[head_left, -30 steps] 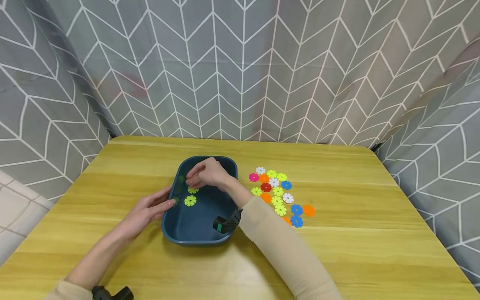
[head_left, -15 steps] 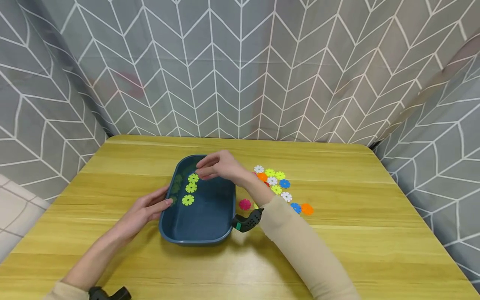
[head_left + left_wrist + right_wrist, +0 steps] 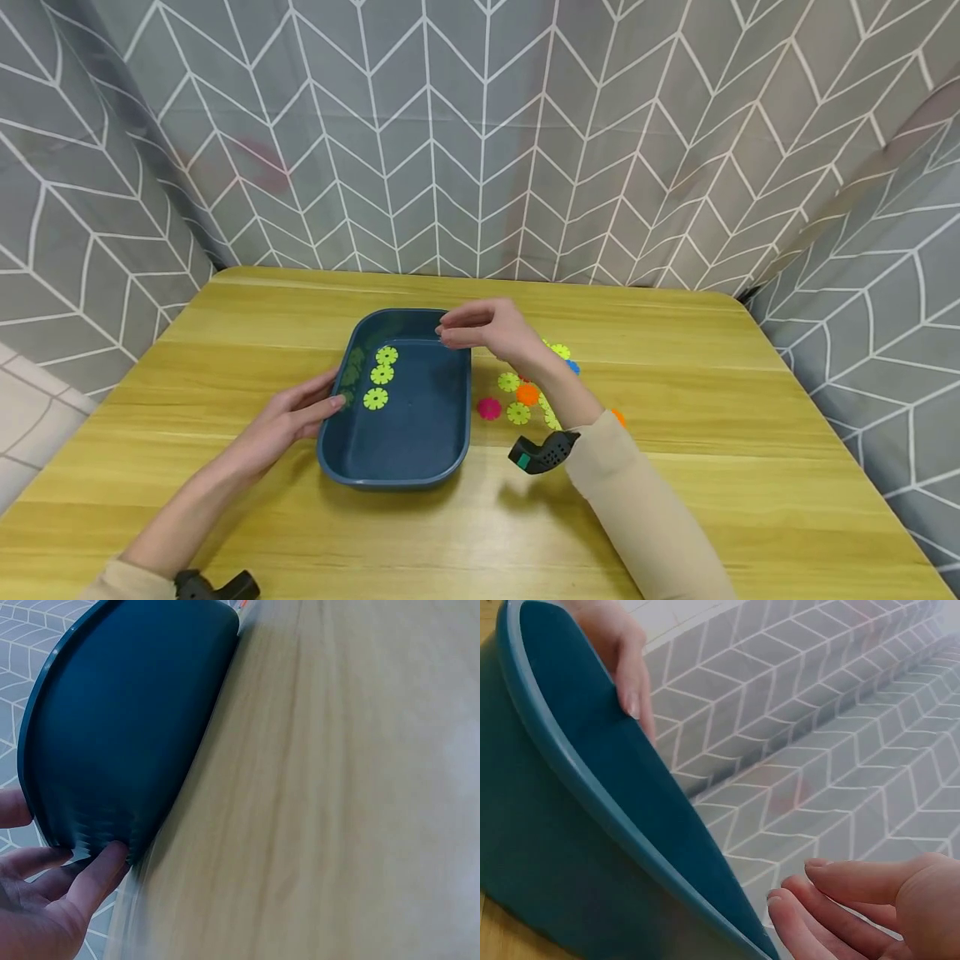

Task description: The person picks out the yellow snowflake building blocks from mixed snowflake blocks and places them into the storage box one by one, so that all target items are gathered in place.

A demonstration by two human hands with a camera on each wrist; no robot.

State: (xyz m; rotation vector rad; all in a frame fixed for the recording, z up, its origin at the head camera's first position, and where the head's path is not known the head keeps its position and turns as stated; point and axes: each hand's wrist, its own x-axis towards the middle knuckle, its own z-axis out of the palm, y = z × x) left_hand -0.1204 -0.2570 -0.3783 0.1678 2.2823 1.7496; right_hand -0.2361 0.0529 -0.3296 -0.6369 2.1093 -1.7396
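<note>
A dark blue plastic tub (image 3: 420, 425) sits on the wooden table, left of the middle. My left hand (image 3: 296, 410) holds its left wall, thumb over the rim and fingers against the outside; the left wrist view shows those fingers (image 3: 96, 879) on the wall. On the tub floor, three yellow-green notched plastic discs (image 3: 376, 398) lie in a row along the left side. Over the tub's far right corner is my right hand (image 3: 491, 329), its thumb and fingers loosely bent. In the right wrist view, nothing shows between these fingertips (image 3: 787, 900).
Right of the tub lie loose discs: a pink disc (image 3: 489, 408), an orange disc (image 3: 527, 394), several yellow-green discs (image 3: 518, 413) and a blue disc (image 3: 573, 367). My right forearm covers part of this group. A patterned grey curtain (image 3: 480, 150) hangs behind the table.
My right hand has risen from inside the tub and moved right, uncovering the row of three yellow-green discs. My left hand stays on the tub wall.
</note>
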